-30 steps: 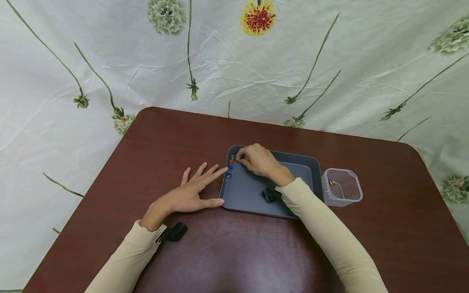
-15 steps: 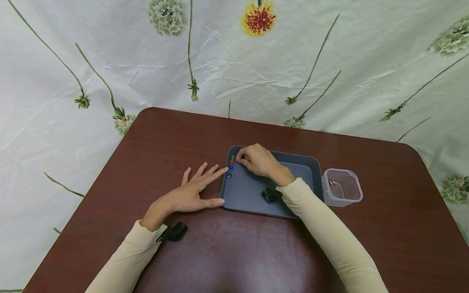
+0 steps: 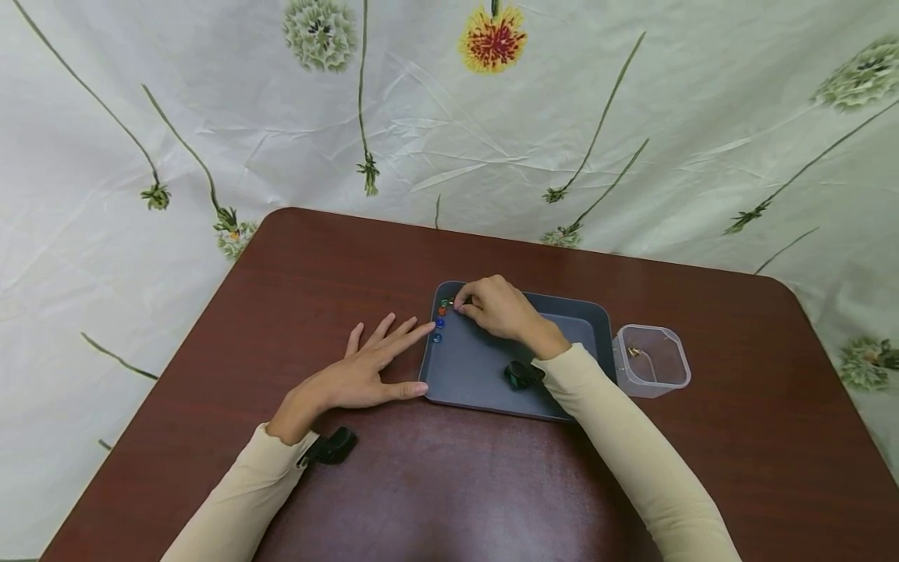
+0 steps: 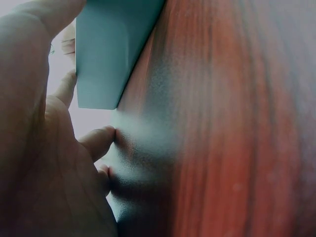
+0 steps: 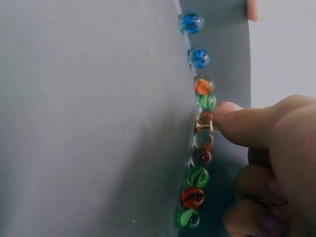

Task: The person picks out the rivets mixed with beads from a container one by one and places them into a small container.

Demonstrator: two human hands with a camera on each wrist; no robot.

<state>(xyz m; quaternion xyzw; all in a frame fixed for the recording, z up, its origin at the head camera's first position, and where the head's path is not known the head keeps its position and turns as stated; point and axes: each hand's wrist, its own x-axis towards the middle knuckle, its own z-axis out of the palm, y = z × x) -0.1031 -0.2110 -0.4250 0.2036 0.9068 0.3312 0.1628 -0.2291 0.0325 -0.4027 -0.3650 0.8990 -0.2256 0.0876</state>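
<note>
Marbles [image 5: 199, 143] of clear glass with blue, orange, green and red cores lie in one row along the inner wall of the grey tray [image 3: 477, 367], directly under my right hand [image 3: 495, 308]. My right fingertips [image 5: 232, 121] curl against a small brass pin [image 5: 203, 126] lodged among the marbles; whether they pinch it, I cannot tell. My left hand [image 3: 358, 371] lies flat with fingers spread on the wooden table [image 3: 435, 484], fingertips touching the tray's outer edge.

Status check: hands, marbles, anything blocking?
Left hand flat on table, touching tray. Right hand fingertip on gold pin among marbles. Nothing blocking.
</note>
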